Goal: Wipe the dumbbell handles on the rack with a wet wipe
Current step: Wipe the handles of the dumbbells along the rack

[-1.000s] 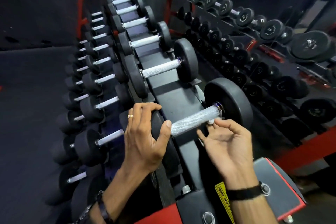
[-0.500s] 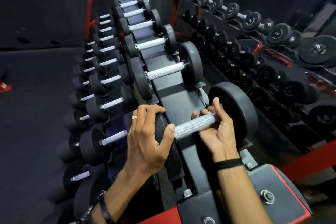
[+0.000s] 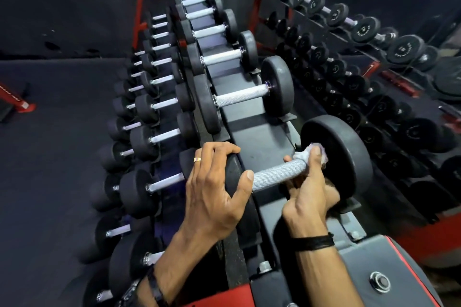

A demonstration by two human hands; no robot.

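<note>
the rack (image 3: 262, 132) runs away from me in a long slanted row, loaded with dumbbells on its upper shelf and smaller ones on the tier below to my left. the nearest dumbbell (image 3: 334, 157) sits at the rack's near end, its handle (image 3: 277, 174) lying across the shelf in front of me. my left hand (image 3: 212, 189) grips the left weight head of that dumbbell, fingers curled over the top, thumb touching the handle's left end, steadying it. my right hand (image 3: 309, 189) is wrapped around the handle's right end from below, clutching the wet wipe (image 3: 305, 154) bunched against the metal just beside the right weight head. i judge the job is barely begun: i'm on the first handle, and every other handle up the row and on the lower tier is left to wipe.
</note>
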